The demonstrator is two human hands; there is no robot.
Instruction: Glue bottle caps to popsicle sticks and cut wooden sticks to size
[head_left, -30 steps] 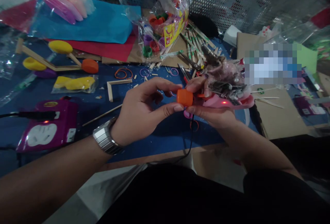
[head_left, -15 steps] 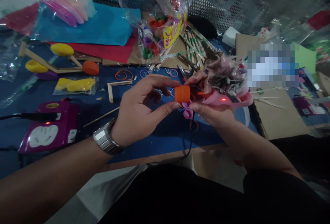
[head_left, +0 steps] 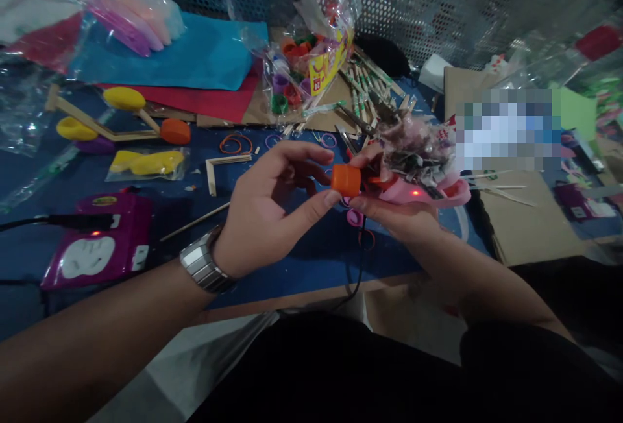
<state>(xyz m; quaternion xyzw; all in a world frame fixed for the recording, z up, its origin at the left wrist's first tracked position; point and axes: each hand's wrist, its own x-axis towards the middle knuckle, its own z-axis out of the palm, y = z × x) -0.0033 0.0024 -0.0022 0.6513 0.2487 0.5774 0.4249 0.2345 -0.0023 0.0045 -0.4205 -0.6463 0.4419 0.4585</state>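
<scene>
1. The orange cap (head_left: 346, 180) sits at the centre of the scene, above the blue mat (head_left: 302, 261); it lies at the fingertips of the left hand (head_left: 265, 212), to that hand's right, and just left of the right hand (head_left: 394, 209); the left hand is the one that carries it.
2. The left hand pinches the cap between thumb below and forefinger above, the other fingers loosely curled; a metal watch (head_left: 202, 261) bands its wrist.
3. The right hand is closed around a pink glue gun (head_left: 421, 191), a red light glowing on its body; the gun's long axis runs left to right, its orange nozzle end pointing left at the cap and seemingly touching it, though the blur makes contact hard to confirm.
4. The cap is a short, smooth plastic cylinder, its round axis roughly in line with the gun; the gun's shell looks glossy and hard; a crinkled bundle of clear wrap and dark scraps (head_left: 418, 144) lies just beyond the right hand.
5. Further off: a clear bag of coloured caps (head_left: 302, 66) at far centre; flat wooden sticks (head_left: 370, 82) to its right; soft blue felt (head_left: 204, 50) at far left; a purple packet (head_left: 97, 248) at near left; a small pink ring (head_left: 354, 217) on the mat beneath the hands.
</scene>
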